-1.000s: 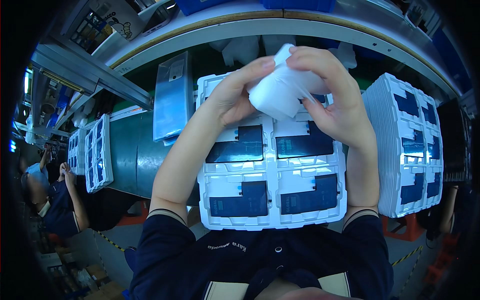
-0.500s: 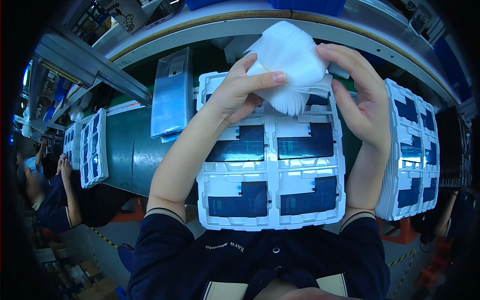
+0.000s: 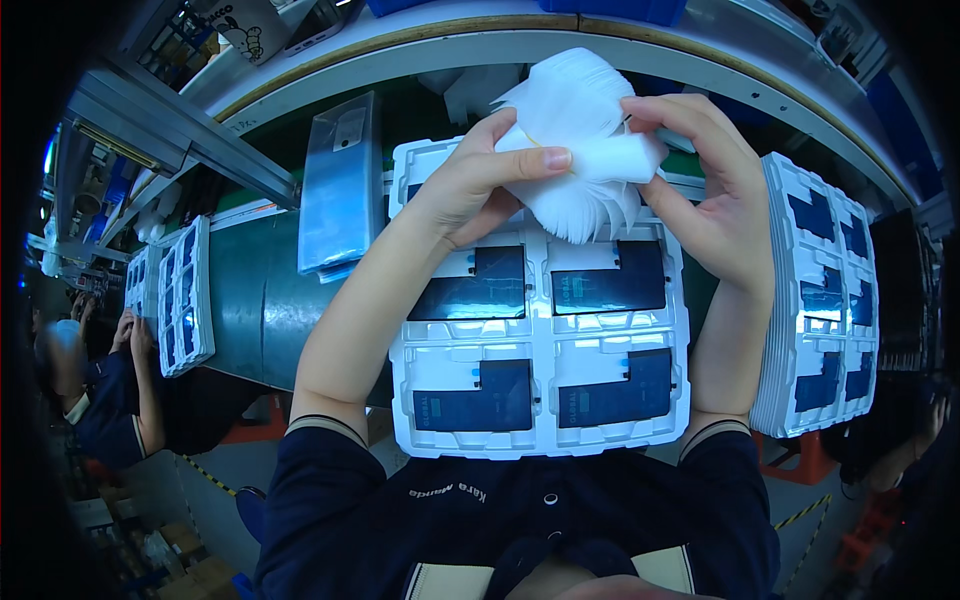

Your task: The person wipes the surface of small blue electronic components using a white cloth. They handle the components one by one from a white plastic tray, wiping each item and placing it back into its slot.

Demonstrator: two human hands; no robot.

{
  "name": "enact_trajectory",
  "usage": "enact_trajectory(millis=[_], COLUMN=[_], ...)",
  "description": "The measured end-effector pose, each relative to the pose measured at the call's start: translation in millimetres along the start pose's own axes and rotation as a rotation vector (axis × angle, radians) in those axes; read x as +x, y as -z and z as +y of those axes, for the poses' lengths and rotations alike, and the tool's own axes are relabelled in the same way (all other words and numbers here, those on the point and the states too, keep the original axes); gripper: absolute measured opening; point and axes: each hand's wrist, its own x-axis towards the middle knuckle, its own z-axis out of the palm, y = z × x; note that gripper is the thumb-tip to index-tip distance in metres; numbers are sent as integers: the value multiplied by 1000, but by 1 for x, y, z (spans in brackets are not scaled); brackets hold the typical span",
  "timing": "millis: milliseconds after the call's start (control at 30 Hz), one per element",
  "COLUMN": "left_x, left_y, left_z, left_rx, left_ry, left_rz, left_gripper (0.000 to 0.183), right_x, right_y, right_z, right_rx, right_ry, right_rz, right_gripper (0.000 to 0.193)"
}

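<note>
On my remote feed I see the left hand (image 3: pixel 480 180) pinching a fanned sheet bundle (image 3: pixel 578 95) at one o'clock, the right hand (image 3: pixel 720 195) bending its fingers (image 3: pixel 668 112) at the edge, grip unclear, both partly hiding the white tray (image 3: pixel 541 345), whose four nearer pockets hold dark packs (image 3: pixel 475 405), and a loaded tray stack (image 3: pixel 781 325) at three o'clock.
</note>
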Motion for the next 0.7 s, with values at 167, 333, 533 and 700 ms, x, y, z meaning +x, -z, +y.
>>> enact_trajectory(millis=[167, 333, 533, 700], left_x=[-1, 1, 0, -1], left_y=[-3, -3, -1, -2], left_z=[2, 3, 3, 2], left_rx=[-32, -92, -111, -69], left_ry=[2, 0, 9, 14], left_rz=[21, 41, 34, 15], left_gripper=[73, 73, 70, 70], right_x=[-1, 1, -4, -4], right_y=[-10, -13, -17, -5], right_z=[-4, -1, 2, 2], right_rx=[26, -71, 147, 172], right_ry=[-75, 16, -83, -64], right_rz=[36, 82, 101, -86], right_gripper=[46, 41, 28, 33])
